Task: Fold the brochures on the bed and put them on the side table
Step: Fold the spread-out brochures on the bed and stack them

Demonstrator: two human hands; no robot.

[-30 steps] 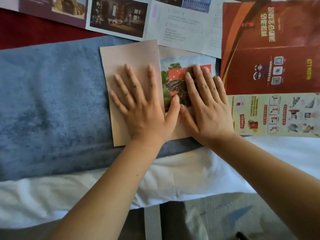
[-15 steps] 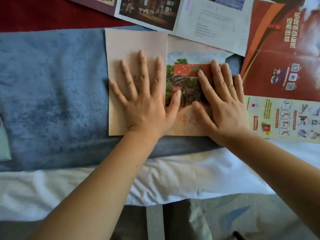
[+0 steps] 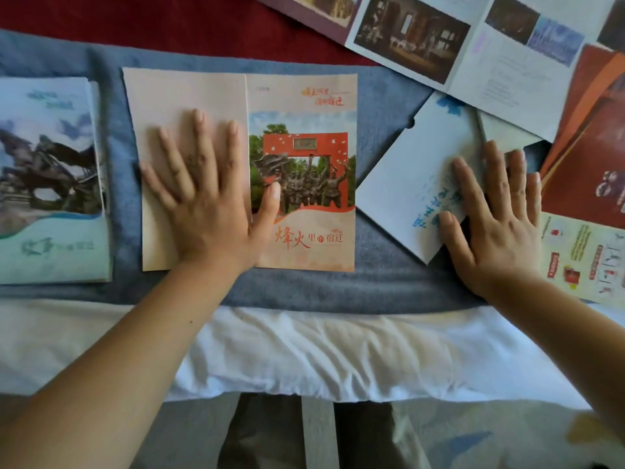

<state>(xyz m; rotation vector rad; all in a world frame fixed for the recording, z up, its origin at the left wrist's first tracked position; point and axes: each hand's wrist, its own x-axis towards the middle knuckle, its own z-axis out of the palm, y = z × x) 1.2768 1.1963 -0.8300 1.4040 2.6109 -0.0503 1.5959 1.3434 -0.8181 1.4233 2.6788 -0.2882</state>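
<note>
Left hand (image 3: 206, 201) flat, fingers spread, pressing the pink brochure (image 3: 301, 177); right hand (image 3: 493, 218) splayed flat on the white-blue brochure (image 3: 412, 170) beside it.

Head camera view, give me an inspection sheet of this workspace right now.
Surface: blue towel over white bedding.
Job's things: pink brochure, folded; white brochure; teal brochure at the left; open leaflets top right.
Clutter: nothing seen.
Hands: left hand flat on the pink brochure; right hand flat on the white brochure.
Cables: nothing seen.
Surroundings: red bedspread; floor below.
</note>
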